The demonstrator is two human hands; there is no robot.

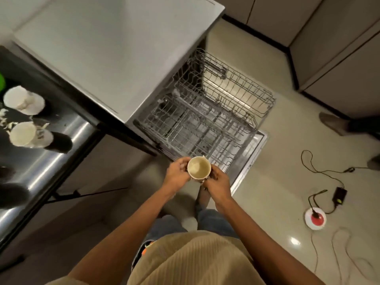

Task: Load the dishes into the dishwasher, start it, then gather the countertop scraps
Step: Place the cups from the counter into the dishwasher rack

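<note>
Head view: both my arms reach toward twelve o'clock, my left hand (178, 171) and right hand (218, 182) curling fingers round an upright cup (199, 168) above the dishwasher (115, 58) door's near edge.

No text, label, brand, number or sign can be read anywhere in the view. The cups (22, 133) on the dark counter (61, 128) at the left carry dark markings on their sides, too blurred to tell as letters.
</note>
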